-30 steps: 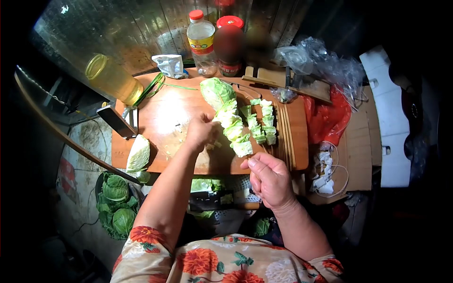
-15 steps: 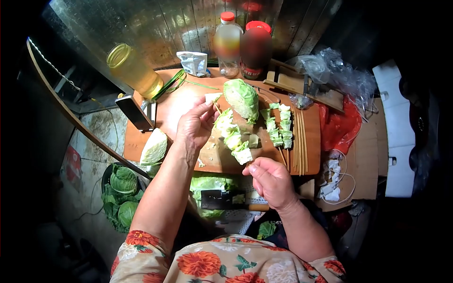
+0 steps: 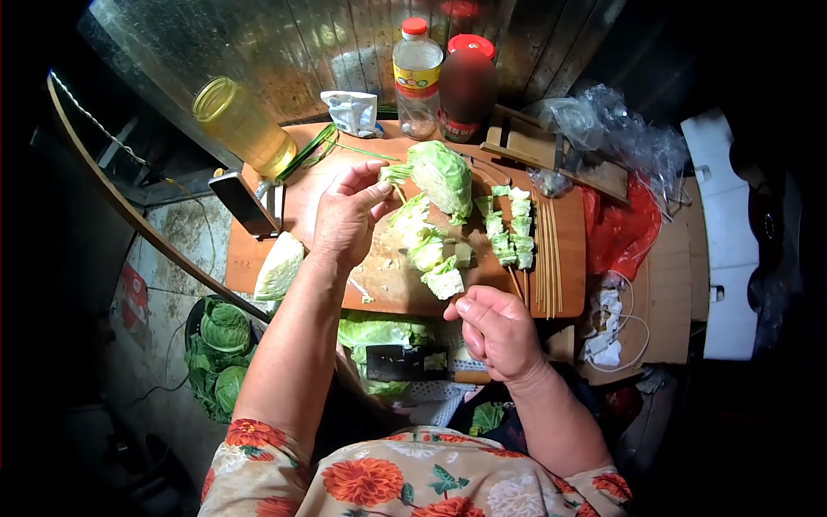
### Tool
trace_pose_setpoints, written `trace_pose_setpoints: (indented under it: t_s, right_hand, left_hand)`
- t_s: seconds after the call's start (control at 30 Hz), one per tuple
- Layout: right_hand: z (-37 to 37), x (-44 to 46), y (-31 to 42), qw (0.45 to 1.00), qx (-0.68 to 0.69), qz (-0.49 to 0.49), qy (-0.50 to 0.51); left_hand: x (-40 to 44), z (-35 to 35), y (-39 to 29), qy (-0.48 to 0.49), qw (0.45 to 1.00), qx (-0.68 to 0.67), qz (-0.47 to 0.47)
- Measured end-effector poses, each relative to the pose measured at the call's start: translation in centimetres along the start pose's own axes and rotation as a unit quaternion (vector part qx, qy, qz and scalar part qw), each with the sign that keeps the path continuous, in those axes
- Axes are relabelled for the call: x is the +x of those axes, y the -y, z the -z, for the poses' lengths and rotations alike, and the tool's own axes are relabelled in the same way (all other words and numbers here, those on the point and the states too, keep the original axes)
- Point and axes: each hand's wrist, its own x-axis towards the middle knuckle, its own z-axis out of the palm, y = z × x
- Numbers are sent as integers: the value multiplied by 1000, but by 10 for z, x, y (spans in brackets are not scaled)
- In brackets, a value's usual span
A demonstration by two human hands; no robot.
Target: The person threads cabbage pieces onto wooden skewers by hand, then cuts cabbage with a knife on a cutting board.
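Note:
My left hand (image 3: 349,211) pinches a small piece of cabbage leaf (image 3: 394,174) at the upper tip of a thin wooden skewer. Along that skewer, several folded cabbage pieces (image 3: 422,243) are threaded. Its lower end is between the thumb and fingers of my right hand (image 3: 493,332). Just beyond the threaded pieces sits a cut cabbage head (image 3: 441,179) on the wooden board (image 3: 323,177). To the right lie two skewers of cabbage pieces (image 3: 510,228) and a row of bare skewers (image 3: 548,258).
A cabbage wedge (image 3: 279,269) and a propped phone (image 3: 244,205) are at the left. A jar of yellow liquid (image 3: 250,133), a bottle (image 3: 418,77) and a red-lidded jar (image 3: 465,95) stand behind. A cleaver (image 3: 405,363) lies below the board.
The view has shifted left. My left hand has moved from the middle of the threaded cabbage to the skewer's upper tip, bringing a leaf piece there. My right hand still grips the lower end.

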Motion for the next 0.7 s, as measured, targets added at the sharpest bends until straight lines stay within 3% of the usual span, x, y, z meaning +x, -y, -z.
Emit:
trace_pose_setpoints:
  t_s: [0.3, 0.7]
  right_hand:
    - [-1, -3, -5, 999, 40, 28, -4]
    - [0, -3, -10, 998, -14, 59, -20]
  left_hand:
    - [-15, -14, 3, 47, 997, 68, -3]
    - [-21, -23, 8, 46, 997, 44, -35]
